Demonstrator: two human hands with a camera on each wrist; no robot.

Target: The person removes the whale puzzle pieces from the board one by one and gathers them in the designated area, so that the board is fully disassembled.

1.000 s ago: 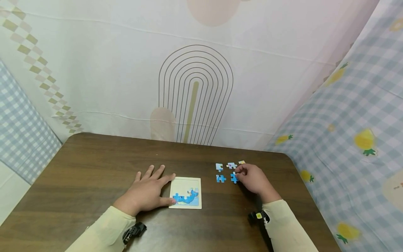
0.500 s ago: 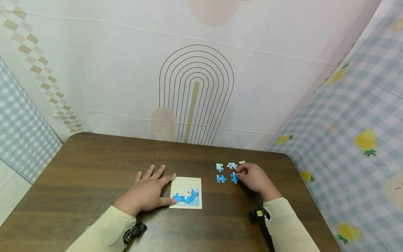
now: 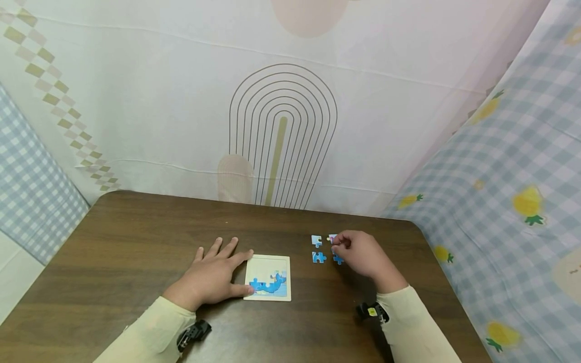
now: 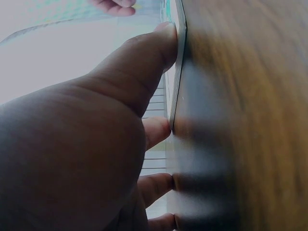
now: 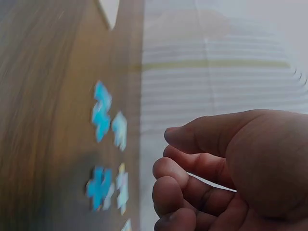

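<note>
My left hand lies spread on the table, its thumb and index fingertip on the left edge of a square jigsaw tray. Joined blue puzzle pieces fill the lower part of that tray. My right hand hovers over the loose pieces, fingers loosely curled and nothing visible between thumb and index finger in the right wrist view. Beneath it lie a blue puzzle piece and a pale puzzle piece. Just left are another blue puzzle piece and a light-blue puzzle piece.
The brown wooden table ends at a white patterned cloth hung behind it. A blue checked cloth hangs along the right side. At the bottom edge of the right wrist view one more puzzle piece partly shows.
My right hand has come off the blue piece and shifted slightly up and left, now covering more of the upper pieces. The left hand and tray have stayed put.
</note>
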